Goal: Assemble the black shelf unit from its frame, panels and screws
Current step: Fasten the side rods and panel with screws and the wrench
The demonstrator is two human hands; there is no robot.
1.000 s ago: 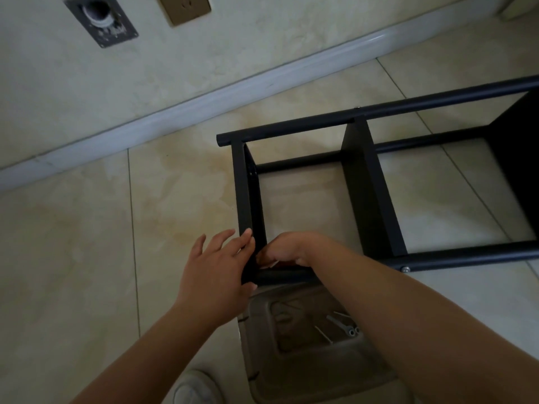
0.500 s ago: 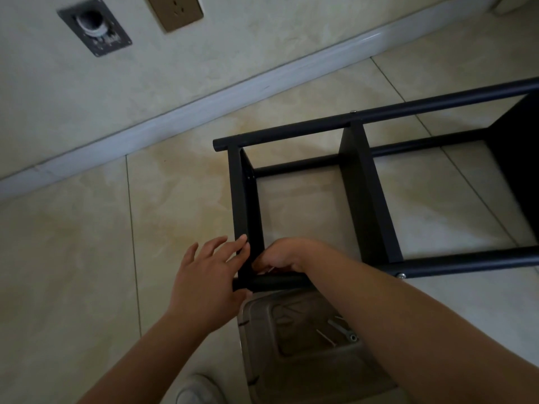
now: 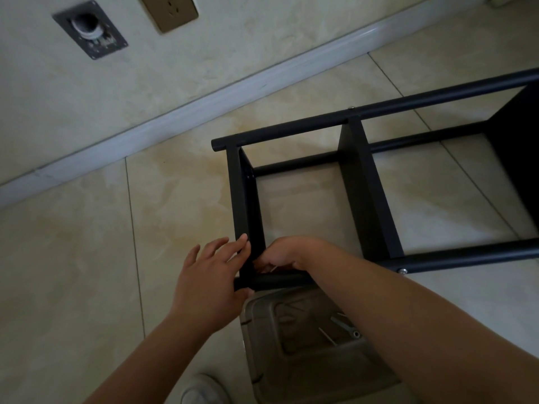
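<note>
Wide bare tiled floor (image 3: 73,272) to the left, bounded by a pale baseboard (image 3: 175,112) along the wall. Lying on its side across the right half: one black shelf unit (image 3: 370,199), four tubes and three panels visible, far end cut off by the picture's edge. Below its near corner, one beige stool (image 3: 291,345) carrying a few screws (image 3: 347,328), count unclear. Left hand (image 3: 210,278) spread flat, fingers against the end panel's outer face, thumb under the near tube. Right hand (image 3: 284,253) curled just inside that same corner, pinching something small and pale; hard to tell what.
</note>
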